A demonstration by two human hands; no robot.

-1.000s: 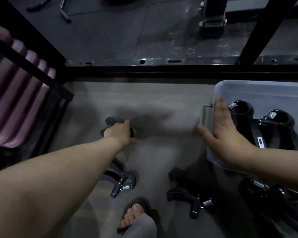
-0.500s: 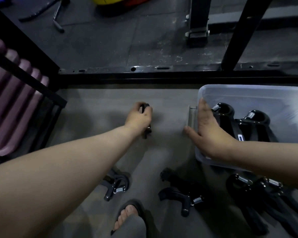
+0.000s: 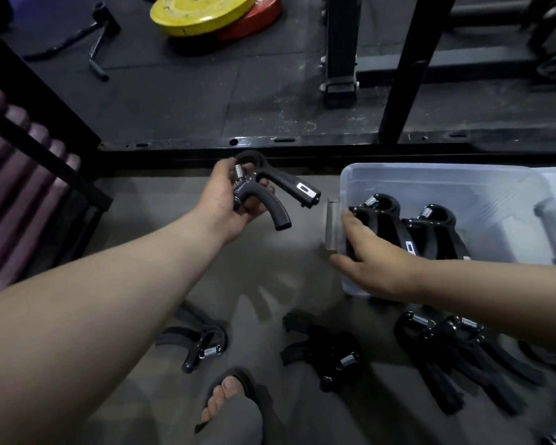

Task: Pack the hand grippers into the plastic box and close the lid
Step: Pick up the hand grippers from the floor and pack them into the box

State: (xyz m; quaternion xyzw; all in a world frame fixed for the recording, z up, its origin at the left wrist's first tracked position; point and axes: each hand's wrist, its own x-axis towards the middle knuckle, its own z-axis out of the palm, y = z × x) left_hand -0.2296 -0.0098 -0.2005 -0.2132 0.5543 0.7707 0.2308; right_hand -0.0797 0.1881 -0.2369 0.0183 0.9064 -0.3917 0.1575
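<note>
Well, the left hand (image 3: 225, 203) is up off the grey floor (image 3: 161, 220), fingers and thumb curled round the spring end of a black hand gripper (image 3: 264, 191), whose two handles point toward the clear plastic box (image 3: 430, 181) close by on the right. Over there the right hand (image 3: 373, 252) lies across the box's left wall, fingers fairly straight and pressed together inside, thumb spread outside, right beside two packed grippers (image 3: 437, 226) lying side by side in the box. More loose grippers (image 3: 328, 351) lie scattered on the floor nearer the person, around a sandalled foot (image 3: 228, 396).
</note>
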